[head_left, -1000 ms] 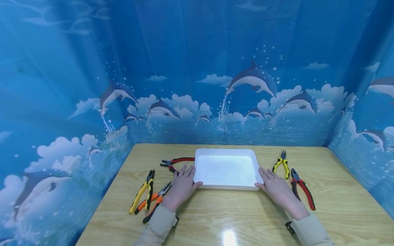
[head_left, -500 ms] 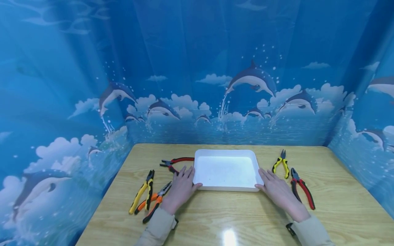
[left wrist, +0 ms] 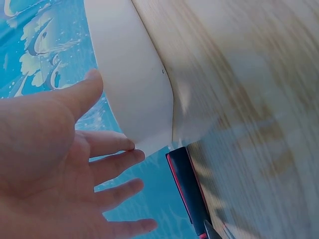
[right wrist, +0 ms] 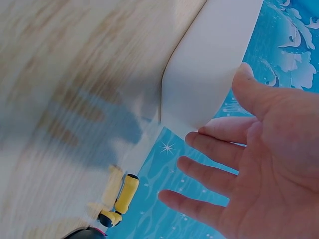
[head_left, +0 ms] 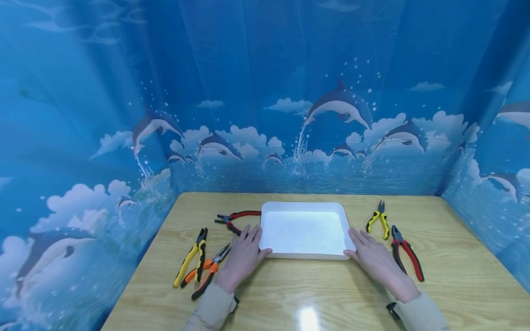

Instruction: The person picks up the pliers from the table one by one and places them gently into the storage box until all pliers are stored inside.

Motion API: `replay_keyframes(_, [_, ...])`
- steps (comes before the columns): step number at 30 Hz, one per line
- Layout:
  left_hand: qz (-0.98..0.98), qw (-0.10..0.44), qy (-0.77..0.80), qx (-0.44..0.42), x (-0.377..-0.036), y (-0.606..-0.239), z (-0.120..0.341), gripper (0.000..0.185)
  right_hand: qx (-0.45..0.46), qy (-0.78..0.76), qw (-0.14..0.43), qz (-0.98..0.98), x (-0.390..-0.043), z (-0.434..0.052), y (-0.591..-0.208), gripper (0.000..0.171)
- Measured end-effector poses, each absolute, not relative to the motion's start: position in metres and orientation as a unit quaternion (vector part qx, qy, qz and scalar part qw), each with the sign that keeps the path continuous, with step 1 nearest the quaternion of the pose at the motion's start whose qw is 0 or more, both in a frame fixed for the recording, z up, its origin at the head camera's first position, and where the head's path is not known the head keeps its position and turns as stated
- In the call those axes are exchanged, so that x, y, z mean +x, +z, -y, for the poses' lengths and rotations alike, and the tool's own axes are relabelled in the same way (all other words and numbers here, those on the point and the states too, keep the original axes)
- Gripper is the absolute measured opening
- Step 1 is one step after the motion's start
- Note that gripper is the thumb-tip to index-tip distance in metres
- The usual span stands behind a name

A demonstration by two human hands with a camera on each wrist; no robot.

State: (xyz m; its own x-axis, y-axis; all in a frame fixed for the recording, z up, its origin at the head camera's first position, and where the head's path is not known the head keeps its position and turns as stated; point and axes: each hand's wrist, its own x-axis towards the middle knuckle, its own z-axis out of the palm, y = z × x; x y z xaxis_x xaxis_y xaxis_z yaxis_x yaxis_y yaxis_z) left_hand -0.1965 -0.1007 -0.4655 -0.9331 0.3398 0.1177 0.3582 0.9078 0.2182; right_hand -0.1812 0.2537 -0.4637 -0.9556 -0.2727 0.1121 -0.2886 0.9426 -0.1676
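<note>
An empty white tray (head_left: pixel 304 206) lies in the middle of the wooden table (head_left: pixel 314 289). My left hand (head_left: pixel 243 255) lies flat against the tray's left near corner, fingers straight, thumb along its front edge. My right hand (head_left: pixel 371 255) lies the same way at the right near corner. In the left wrist view the left hand (left wrist: pixel 65 164) touches the tray wall (left wrist: pixel 134 84) with a fingertip. The right wrist view shows the right hand (right wrist: pixel 259 164) beside the tray wall (right wrist: pixel 209 69). Neither hand grips anything.
Red-handled pliers (head_left: pixel 236 217) lie just past my left hand. Yellow pliers (head_left: pixel 191 257) and orange pliers (head_left: pixel 209 271) lie further left. To the right are small yellow pliers (head_left: pixel 378 219) and red-handled pliers (head_left: pixel 407 253). A blue dolphin curtain (head_left: pixel 265 92) encloses the table.
The tray and both hands have shifted very slightly; otherwise nothing has visibly moved.
</note>
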Motion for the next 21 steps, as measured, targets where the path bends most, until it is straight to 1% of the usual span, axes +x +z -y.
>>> replay_keyframes(14, [0.977, 0.042, -0.112, -0.174, -0.190, -0.466, 0.101, 0.071, 0.151, 0.093, 0.049, 0.983, -0.177, -0.253, -0.464, 0.066])
replay_keyframes(21, [0.978, 0.038, -0.108, -0.174, -0.185, -0.464, 0.101, 0.071, 0.151, 0.096, 0.042, 0.983, -0.171, -0.252, -0.465, 0.067])
